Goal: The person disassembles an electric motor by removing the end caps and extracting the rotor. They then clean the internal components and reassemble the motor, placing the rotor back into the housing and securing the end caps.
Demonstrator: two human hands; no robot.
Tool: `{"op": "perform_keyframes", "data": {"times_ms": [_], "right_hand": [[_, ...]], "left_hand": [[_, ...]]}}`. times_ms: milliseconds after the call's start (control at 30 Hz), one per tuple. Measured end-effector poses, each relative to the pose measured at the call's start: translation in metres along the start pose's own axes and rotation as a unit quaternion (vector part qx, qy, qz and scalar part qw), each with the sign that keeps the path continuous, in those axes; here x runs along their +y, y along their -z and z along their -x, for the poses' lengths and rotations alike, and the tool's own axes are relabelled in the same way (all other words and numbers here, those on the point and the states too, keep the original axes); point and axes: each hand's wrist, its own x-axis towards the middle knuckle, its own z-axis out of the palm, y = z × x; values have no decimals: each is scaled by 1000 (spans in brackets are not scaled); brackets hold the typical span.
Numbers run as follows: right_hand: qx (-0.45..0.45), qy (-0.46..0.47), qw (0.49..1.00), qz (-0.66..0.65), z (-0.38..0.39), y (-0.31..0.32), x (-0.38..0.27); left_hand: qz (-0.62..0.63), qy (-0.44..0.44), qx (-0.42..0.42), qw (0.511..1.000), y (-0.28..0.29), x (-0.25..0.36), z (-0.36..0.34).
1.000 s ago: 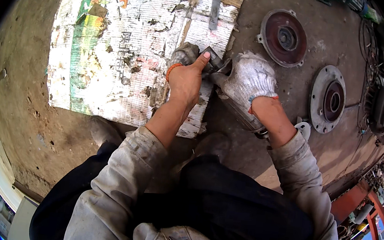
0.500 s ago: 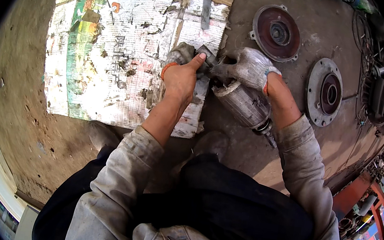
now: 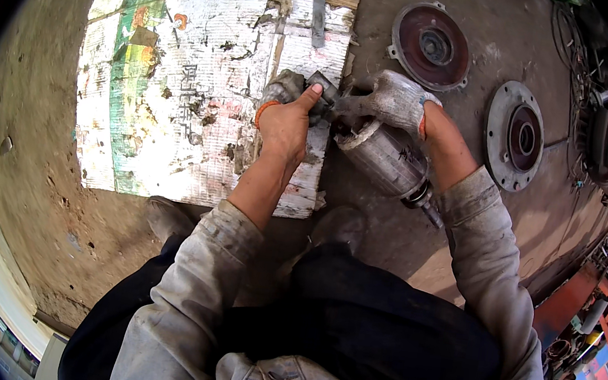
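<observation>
My left hand (image 3: 284, 123), in a worn grey glove with an orange cuff and the thumb bare, is closed on a dark grey block (image 3: 325, 83). The thumb presses on its top; the glove hides its lower part. My right hand (image 3: 398, 104), in a dirty white glove, curls over the far end of a motor rotor (image 3: 389, 164). Its fingertips meet the dark part beside the block, and what they grip is hidden. The rotor is a ribbed grey cylinder lying aslant on the ground, its stepped shaft pointing toward my right forearm.
Flattened, stained cardboard (image 3: 203, 86) lies under and left of my left hand, with a grey metal strip (image 3: 317, 5) on it. Two round motor end covers, one reddish (image 3: 453, 60) and one grey-rimmed (image 3: 498, 157), lie to the right. Cables and machine parts (image 3: 606, 143) crowd the far right.
The view has shifted slightly. Both hands keep nearly the same hold and place beside the rotor; nothing has visibly been taken up or let go.
</observation>
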Motion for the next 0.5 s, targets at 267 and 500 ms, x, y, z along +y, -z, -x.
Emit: {"op": "perform_keyframes", "data": {"times_ms": [267,500], "right_hand": [[159,-18,961,225,18,-33,-31],[188,17,957,220,29,-31,-25]], "left_hand": [[32,-8,-3,999,-1,11,7],[30,5,-21,999,-2,14,10]]}}
